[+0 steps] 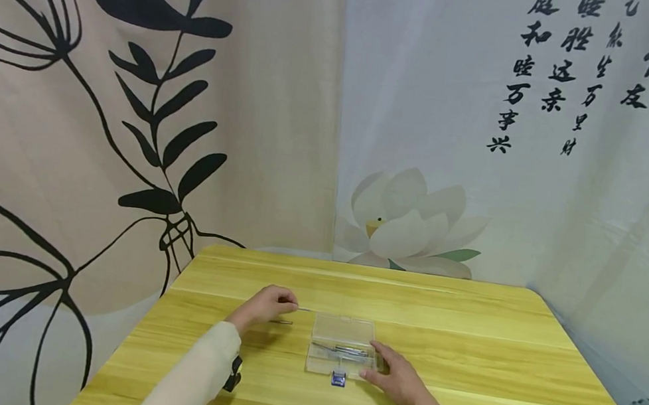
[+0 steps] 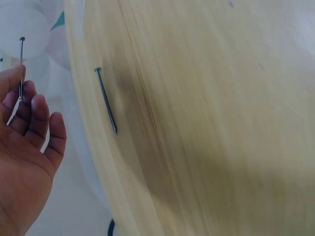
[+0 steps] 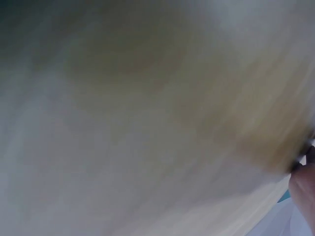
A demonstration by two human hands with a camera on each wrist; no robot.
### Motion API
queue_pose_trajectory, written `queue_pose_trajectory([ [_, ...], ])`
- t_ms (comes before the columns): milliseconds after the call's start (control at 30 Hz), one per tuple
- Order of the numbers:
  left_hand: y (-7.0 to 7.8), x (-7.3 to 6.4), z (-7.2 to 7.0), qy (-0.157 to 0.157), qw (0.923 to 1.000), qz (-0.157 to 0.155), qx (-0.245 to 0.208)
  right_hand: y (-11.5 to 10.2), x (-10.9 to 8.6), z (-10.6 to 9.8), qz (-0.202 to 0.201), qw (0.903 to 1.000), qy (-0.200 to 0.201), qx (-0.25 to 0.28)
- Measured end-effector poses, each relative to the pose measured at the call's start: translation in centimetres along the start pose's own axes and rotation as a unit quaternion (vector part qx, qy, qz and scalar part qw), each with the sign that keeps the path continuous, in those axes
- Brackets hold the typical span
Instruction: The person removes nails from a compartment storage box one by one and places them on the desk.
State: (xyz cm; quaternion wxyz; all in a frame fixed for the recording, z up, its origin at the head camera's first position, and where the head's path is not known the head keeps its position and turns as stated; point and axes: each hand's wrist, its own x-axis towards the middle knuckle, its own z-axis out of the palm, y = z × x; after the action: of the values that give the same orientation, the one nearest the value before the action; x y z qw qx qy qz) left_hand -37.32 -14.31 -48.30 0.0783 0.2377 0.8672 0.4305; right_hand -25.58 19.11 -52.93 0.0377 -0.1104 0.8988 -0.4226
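Note:
My left hand (image 1: 269,304) pinches a thin metal nail (image 2: 21,54) between thumb and fingertips, its flat head pointing away from the palm. Below that hand, a second nail (image 2: 106,102) lies on the wooden table. A clear plastic box (image 1: 344,328) stands with its lid folded back, and several nails (image 1: 351,351) lie in its front part. At the box's front side hangs a blue latch (image 1: 338,379). My right hand (image 1: 399,377) holds the box by its right side, thumb at the front corner and fingers farther back. The right wrist view is blurred.
The yellow wood-grain table (image 1: 493,355) reaches back to a printed curtain (image 1: 273,123) with plant drawings and dark writing. A dark strapped object (image 1: 233,374) sits at the left wrist.

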Motion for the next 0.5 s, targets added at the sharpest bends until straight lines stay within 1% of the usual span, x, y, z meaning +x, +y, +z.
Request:
queue_pose_trajectory([
  [100, -0.4, -0.3, -0.4, 0.008, 1.0, -0.003, -0.002, 0.0, 0.0, 0.0, -0.001, 1.0, 0.0, 0.004],
  [333, -0.9, -1.2, -1.1, 0.018, 0.9995, -0.025, 0.005, -0.2, 0.0, 0.0, 0.002, 1.0, -0.002, 0.006],
  [500, -1.5, -1.8, -1.5, 0.021, 0.9992, -0.029, 0.016, -0.1, 0.1, 0.0, -0.002, 1.0, 0.0, 0.005],
])
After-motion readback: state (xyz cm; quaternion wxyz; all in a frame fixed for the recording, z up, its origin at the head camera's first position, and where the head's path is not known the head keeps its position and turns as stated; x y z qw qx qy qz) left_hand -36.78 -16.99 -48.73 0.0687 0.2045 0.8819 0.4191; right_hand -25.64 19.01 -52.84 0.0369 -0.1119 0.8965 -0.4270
